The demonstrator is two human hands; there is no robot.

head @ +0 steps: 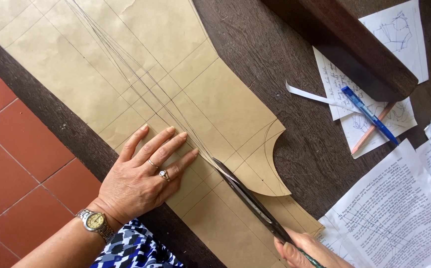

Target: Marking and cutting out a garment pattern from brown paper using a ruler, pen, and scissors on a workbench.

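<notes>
A large sheet of brown pattern paper (141, 59) with pencil lines lies across a dark wooden table (275, 54). My left hand (143, 173), wearing rings and a wristwatch, presses flat on the paper near the table's near edge. My right hand (305, 250) grips the handles of long dark scissors (248, 198). The blades lie in the paper along a drawn line, their tip just right of my left fingertips. A curved cutout edge of the paper sits right of the blades.
A blue pen (369, 114) and an orange pencil (372, 129) rest on white sheets with sketches (404, 30). Printed white pages (399, 203) lie at the lower right. A dark wooden bar (354, 44) crosses the upper right. Red floor tiles (12, 149) show at left.
</notes>
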